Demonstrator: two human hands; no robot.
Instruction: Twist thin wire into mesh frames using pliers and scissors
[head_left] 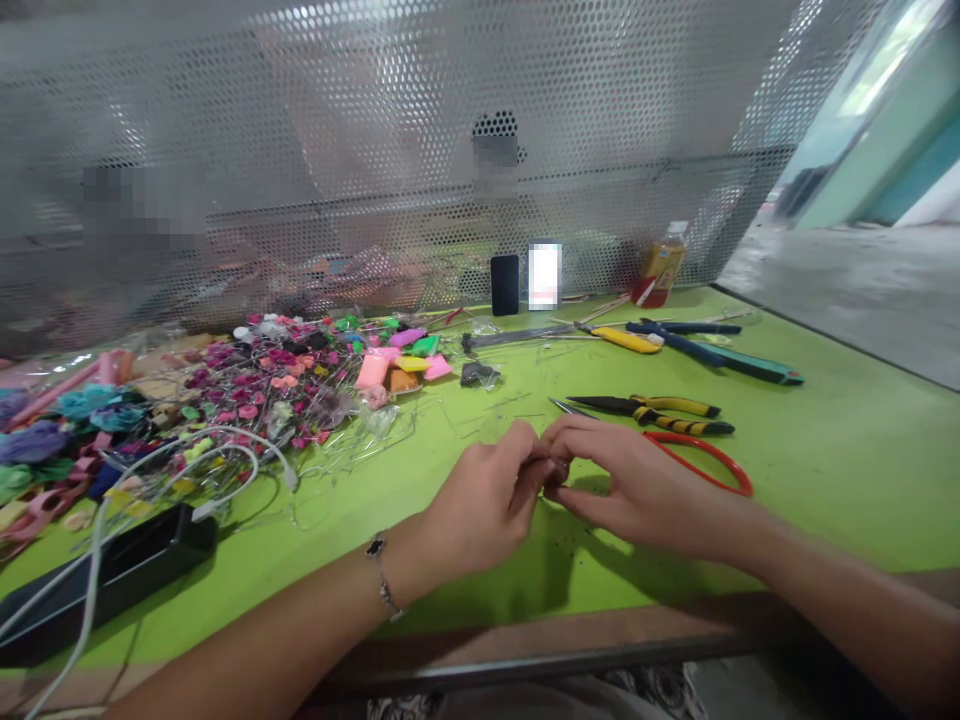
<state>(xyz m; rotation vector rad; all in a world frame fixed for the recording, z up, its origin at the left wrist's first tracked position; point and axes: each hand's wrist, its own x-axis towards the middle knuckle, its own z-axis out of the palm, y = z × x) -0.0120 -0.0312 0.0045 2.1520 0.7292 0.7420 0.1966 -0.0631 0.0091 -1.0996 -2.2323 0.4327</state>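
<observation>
My left hand (480,505) and my right hand (630,485) meet fingertip to fingertip just above the green table (825,470), near its front edge. Both pinch a tiny dark item (553,468) between them; I cannot make out what it is. A thin bracelet (381,575) circles my left wrist. Yellow-and-black pliers (652,412) lie just behind my right hand, and a red-handled tool (705,455) shows partly behind it.
A heap of small coloured flowers, beads and wires (262,385) covers the left. A black box with a white cable (120,570) sits front left. Further tools (705,345), two phones (525,280) and a bottle (660,265) stand before a perforated metal screen (375,150).
</observation>
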